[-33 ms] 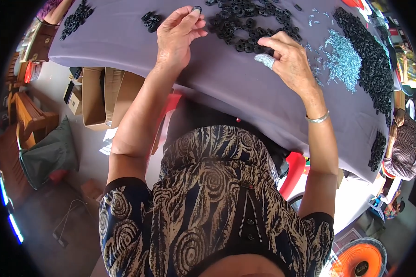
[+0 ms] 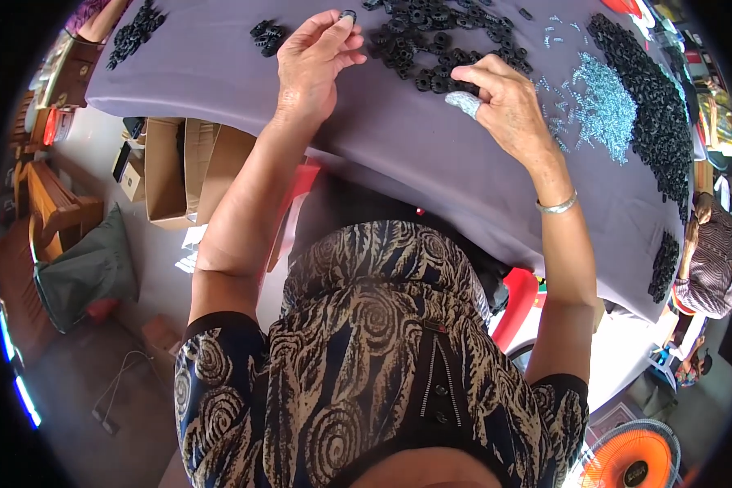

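Observation:
My left hand [image 2: 315, 69] is raised over the table's far middle, thumb and fingertips pinching a small black plastic piece [image 2: 348, 15]. Most of that piece is covered by the fingers. To its right, my right hand [image 2: 508, 102] hovers by a cluster of black ring-like plastic pieces [image 2: 439, 58]. Its index finger and thumb are apart with nothing visible between them; the other fingers curl under and hide the palm. A silvery-white wrap [image 2: 464, 103] covers the right thumb. Right of this hand lies a pile of tiny pale-blue, spring-like pieces [image 2: 606, 106].
A grey cloth [image 2: 415, 138] covers the table. Small black parts [image 2: 655, 122] are heaped along its right side, with smaller groups [image 2: 134, 34] at the far left. Cardboard boxes [image 2: 167, 175] stand on the floor to the left, an orange fan [image 2: 633, 468] at lower right. Another person [image 2: 712, 268] sits at right.
My right hand has shifted very slightly left. My left hand, still pinching the small black piece, has barely moved to the right.

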Motion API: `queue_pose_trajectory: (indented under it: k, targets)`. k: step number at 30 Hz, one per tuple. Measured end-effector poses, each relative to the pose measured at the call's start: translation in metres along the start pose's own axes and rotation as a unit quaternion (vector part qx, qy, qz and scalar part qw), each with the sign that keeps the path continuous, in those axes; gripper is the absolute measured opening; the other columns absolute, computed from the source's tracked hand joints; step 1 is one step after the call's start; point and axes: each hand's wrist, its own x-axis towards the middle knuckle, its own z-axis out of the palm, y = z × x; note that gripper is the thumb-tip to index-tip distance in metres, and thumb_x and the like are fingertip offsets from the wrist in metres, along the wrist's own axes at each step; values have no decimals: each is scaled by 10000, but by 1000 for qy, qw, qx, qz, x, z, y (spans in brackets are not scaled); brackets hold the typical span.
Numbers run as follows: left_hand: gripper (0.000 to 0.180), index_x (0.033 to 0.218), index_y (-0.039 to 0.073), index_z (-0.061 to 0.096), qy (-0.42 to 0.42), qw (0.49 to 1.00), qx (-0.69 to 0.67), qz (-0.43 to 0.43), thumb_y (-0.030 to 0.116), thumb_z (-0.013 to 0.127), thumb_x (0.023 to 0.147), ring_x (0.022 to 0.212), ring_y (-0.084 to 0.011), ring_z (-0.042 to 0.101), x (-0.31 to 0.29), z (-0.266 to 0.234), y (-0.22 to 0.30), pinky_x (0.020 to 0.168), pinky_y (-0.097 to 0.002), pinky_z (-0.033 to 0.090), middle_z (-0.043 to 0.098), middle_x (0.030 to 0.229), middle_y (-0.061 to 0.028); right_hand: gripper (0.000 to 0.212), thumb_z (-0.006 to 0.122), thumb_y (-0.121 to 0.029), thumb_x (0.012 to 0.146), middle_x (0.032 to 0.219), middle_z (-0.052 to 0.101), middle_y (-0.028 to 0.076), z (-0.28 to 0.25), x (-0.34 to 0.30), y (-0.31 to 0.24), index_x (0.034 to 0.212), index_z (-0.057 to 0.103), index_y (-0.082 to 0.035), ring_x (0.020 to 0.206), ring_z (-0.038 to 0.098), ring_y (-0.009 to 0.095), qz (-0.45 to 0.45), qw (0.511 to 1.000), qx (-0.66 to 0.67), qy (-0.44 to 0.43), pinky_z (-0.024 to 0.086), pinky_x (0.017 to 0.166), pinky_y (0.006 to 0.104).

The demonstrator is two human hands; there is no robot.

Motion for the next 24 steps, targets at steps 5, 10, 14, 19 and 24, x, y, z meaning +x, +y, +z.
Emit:
queue_pose_trajectory:
  k: [5, 10, 14, 19, 24]
  targets:
    - [156, 986, 30, 587, 13, 1000, 10, 16, 108, 624, 855, 740, -121, 603, -2, 0, 2, 650, -290, 507, 632, 869, -68, 245, 689, -85, 713, 807, 561, 88, 10, 16, 15, 953, 644, -66, 731, 570, 269, -48, 996, -69, 40, 473, 683, 355]
    - [167, 998, 20, 584, 11, 1000, 7, 10, 101, 618, 855, 741, -131, 606, -1, -3, -1, 648, -298, 511, 633, 871, -71, 236, 667, -44, 716, 840, 580, 65, 7, 30, 22, 947, 642, -87, 772, 596, 266, -24, 994, -90, 62, 491, 703, 362]
    - [173, 1002, 15, 583, 9, 1000, 9, 14, 99, 617, 855, 749, -131, 606, 0, -4, -3, 654, -299, 512, 633, 875, -74, 248, 655, -36, 694, 876, 574, 58, 16, 34, -2, 936, 627, -88, 797, 589, 261, -42, 996, -35, 66, 488, 694, 356]
    - [183, 1013, 10, 581, 8, 999, 28, 22, 99, 614, 857, 772, -139, 607, -1, -3, -5, 664, -298, 511, 632, 890, -85, 259, 636, -18, 699, 887, 566, 55, 43, 41, -22, 951, 628, -79, 836, 579, 244, -117, 992, -38, 36, 483, 749, 344]
    - [200, 1008, -11, 586, 3, 999, 32, 22, 102, 621, 848, 748, -144, 609, -3, 1, -6, 644, -293, 519, 630, 859, -88, 268, 669, -43, 703, 895, 557, 59, 36, 39, -3, 966, 625, -68, 880, 578, 237, -147, 981, -100, 75, 483, 764, 343]
